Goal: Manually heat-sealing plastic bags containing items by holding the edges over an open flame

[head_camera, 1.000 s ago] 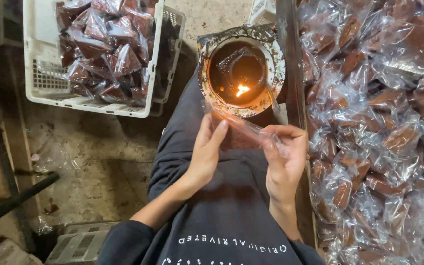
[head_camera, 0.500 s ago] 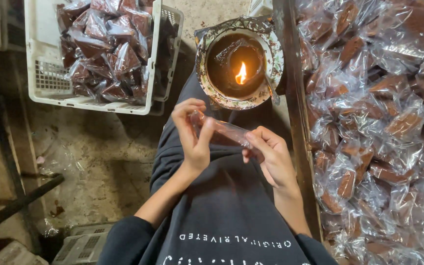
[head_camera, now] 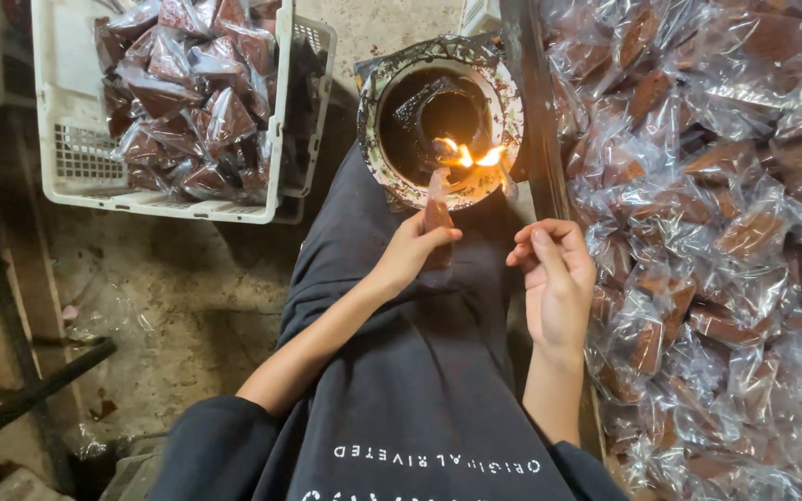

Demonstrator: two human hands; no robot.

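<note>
Presently: left hand (head_camera: 412, 249) pinches small clear packet (head_camera: 437, 202), top edge at flame (head_camera: 475, 156) of blackened lamp bowl (head_camera: 392, 176), apparently melting it shut | right hand (head_camera: 557, 278) empty, fingers loosely curled, beside heap of wrapped brown pieces (head_camera: 717, 232) | white crate (head_camera: 67, 167) holds more packets.

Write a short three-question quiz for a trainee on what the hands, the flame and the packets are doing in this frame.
1. True or false: the left hand holds a small packet with its top end at the flame.
2. Which does the right hand hold? A) a packet B) nothing that shows C) the bowl's rim
3. Fill in: the filled packets in the white crate lie on the person's ____ side.

Key
1. True: the packet stands upright in the fingers, its tip at the flame in the round lamp bowl.
2. B: its fingers are loosely curled beside the heap of wrapped pieces.
3. left
</note>
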